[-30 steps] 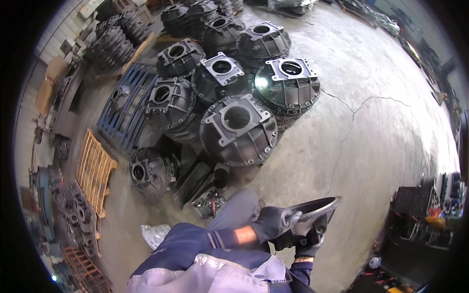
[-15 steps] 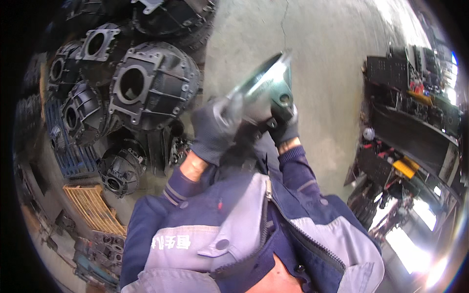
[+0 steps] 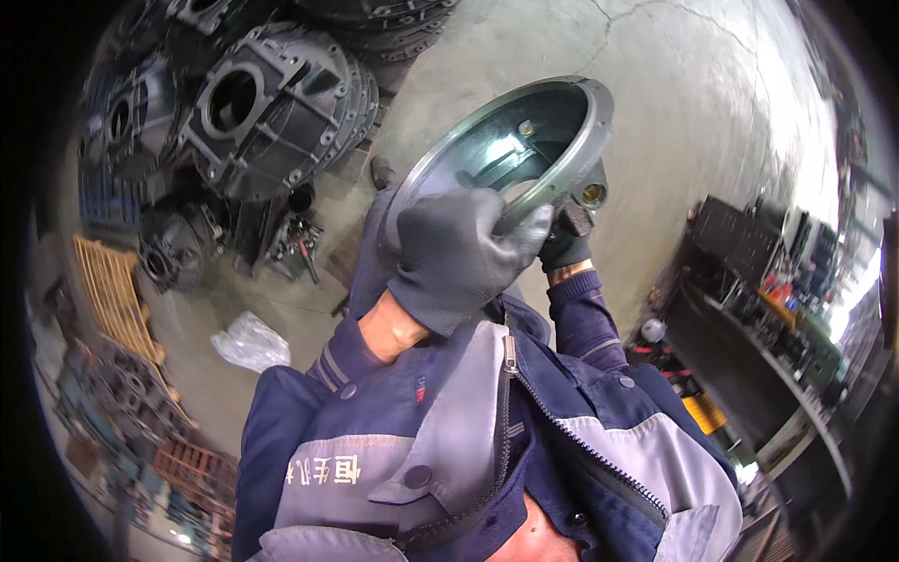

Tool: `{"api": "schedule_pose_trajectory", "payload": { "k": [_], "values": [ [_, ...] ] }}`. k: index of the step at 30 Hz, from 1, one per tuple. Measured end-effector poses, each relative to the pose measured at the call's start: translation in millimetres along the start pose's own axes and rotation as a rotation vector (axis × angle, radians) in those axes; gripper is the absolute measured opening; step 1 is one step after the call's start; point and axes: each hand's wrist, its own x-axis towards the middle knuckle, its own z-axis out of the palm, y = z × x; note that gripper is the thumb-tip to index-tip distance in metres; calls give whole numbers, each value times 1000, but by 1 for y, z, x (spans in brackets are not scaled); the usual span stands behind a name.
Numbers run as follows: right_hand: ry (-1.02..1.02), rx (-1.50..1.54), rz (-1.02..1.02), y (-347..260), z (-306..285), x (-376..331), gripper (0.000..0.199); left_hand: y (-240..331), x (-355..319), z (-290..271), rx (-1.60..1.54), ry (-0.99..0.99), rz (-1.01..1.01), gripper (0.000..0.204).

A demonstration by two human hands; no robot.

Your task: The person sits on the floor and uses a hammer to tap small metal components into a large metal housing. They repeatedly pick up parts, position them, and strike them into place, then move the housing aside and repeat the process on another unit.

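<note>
A round, bowl-shaped metal housing (image 3: 599, 108) is held up in front of my chest, tilted so its hollow inside shows. It has a wide flat rim, a glossy dark interior and a boss with a brass-coloured hole on its right side. My left hand (image 3: 459, 253), in a dark grey work glove, is closed over the near edge of the rim, with the thumb toward the right. On the right and lower side, my gloved right hand (image 3: 565, 245) grips the housing beneath the boss; most of its fingers are hidden behind the part.
Large ribbed castings (image 3: 281, 122) stand at the far left, with a smaller casting (image 3: 173, 248) nearer. A wooden pallet (image 3: 117, 290) and crumpled clear plastic (image 3: 251, 342) lie on the left floor. At right stands a dark workbench (image 3: 749, 347) loaded with parts.
The housing has turned from its side so that its hollow inside shows. My left hand has moved right onto the near rim. The whole view has swung round, bringing the clear plastic into sight.
</note>
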Motion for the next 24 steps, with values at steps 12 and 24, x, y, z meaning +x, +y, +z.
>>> {"api": "schedule_pose_trajectory", "payload": {
  "k": [12,24],
  "values": [
    [-241,-364,-30,-31,134,42,43,-28,-2,-41,-152,271,-397,41],
    [-797,-1518,-666,4,398,77,27,-61,23,-168,-630,814,-422,41]
  ]
}}
